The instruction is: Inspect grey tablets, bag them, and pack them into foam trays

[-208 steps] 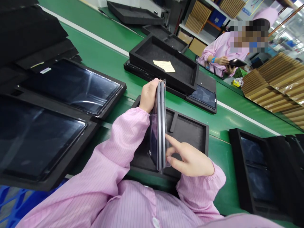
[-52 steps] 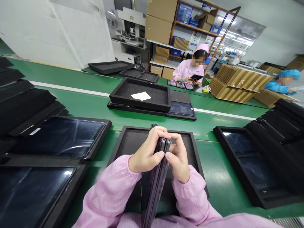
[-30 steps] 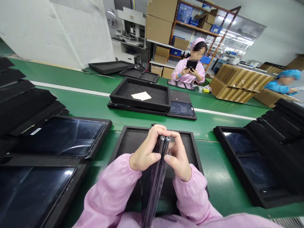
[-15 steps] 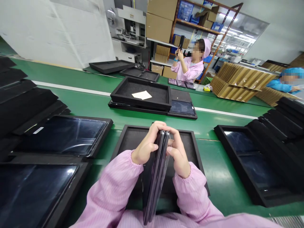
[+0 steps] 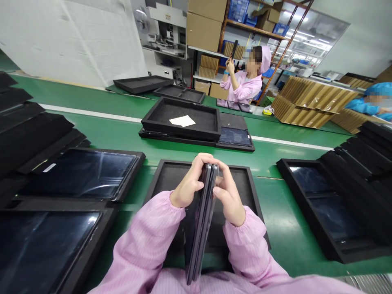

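Two thin dark tablets point(image 5: 200, 228) stand on edge, face to face, seen end-on with their lower ends near my body. My left hand point(image 5: 190, 184) grips their left side, thumb pressed against the outer face. On the other side my right hand point(image 5: 229, 195) is closed on them, its thumb near the edge. Fingers of both hands meet over the far end, so part of the grip is hidden. Beneath lies a shallow black foam tray point(image 5: 163, 179), partly covered by my arms.
At left, black trays hold dark glossy screens point(image 5: 82, 173) beside stacked foam sheets point(image 5: 33, 130). Another tray point(image 5: 324, 212) with screens stands at right. Ahead, a foam tray point(image 5: 180, 110) carries a white paper point(image 5: 183, 121). A co-worker in pink point(image 5: 245, 83) stands across the green bench.
Both hands keep hold of the tablets, which sit almost as before, with their far ends slightly higher in view. The right fingers have closed up a little. The co-worker's raised hands shift slightly.
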A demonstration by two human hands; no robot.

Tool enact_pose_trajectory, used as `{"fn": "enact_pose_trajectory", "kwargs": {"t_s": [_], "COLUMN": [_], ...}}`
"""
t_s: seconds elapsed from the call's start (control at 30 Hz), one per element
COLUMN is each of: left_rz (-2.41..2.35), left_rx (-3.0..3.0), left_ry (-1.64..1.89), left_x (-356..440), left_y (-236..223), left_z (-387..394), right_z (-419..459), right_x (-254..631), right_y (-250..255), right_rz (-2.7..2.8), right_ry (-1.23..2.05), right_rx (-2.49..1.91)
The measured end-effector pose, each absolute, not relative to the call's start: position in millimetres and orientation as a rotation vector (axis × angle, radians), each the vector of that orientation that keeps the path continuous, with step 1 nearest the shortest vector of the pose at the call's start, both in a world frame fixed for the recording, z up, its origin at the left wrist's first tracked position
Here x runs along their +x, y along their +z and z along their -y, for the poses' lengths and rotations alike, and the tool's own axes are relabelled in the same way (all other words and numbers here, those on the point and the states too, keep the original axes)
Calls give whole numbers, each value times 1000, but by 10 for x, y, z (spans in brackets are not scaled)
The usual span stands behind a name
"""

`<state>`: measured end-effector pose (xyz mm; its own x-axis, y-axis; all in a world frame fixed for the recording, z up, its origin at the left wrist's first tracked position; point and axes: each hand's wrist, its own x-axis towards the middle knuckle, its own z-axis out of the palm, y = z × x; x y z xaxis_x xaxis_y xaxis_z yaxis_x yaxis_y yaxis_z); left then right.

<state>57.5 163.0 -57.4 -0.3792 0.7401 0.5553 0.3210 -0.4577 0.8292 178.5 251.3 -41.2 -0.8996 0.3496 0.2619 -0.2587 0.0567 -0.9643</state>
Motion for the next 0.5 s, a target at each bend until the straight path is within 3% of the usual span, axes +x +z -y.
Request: {"fn": "enact_pose_trajectory", "kwargs": {"t_s": [0.5], "left_rz": [-1429], "left_rx": [1689], "left_ry": [1791], "left_x": [508], "left_y": [-520], "left_z": [-1581], "right_z": [-2607], "right_x": [1825], "right_y": [-347], "right_rz": [2094], "right_ry": [1836], "right_rx": [107]}}
